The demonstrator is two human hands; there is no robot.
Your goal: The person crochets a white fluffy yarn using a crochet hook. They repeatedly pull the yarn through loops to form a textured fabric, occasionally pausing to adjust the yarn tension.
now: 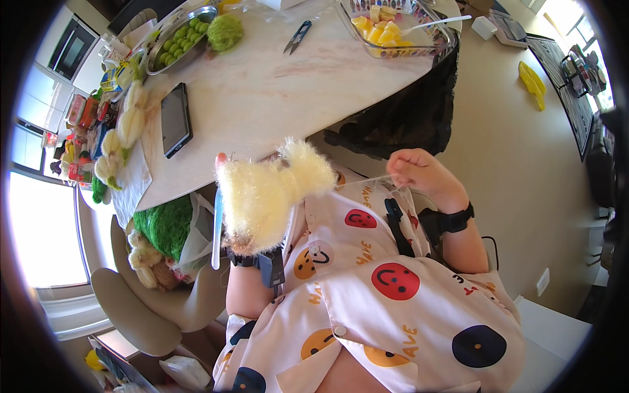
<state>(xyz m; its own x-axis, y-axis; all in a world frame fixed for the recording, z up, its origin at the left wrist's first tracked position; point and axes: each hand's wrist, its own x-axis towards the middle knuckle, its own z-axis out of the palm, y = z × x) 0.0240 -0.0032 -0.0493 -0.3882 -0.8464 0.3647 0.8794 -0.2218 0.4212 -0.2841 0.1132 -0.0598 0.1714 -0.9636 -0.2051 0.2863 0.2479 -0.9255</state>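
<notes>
A pale yellow fluffy yarn piece (260,201), pinched in near one end, is held up in front of my shirt. My left hand (221,158) grips it from behind; only a fingertip shows, the rest being hidden by the fluff. Beside it a slim light-blue handle (216,233) points down, its upper end out of sight. My right hand (415,172) is off to the right with its fingers closed on a thin pale thread (366,182), which runs taut back to the narrow end of the yarn piece.
On the marble-patterned table (255,98) are a smartphone (176,120), thread snips (298,37), a green fluffy ball (225,33), a metal bowl (156,63) of green balls and a glass dish (413,50) of fruit. A black bag (403,118) hangs at the table edge.
</notes>
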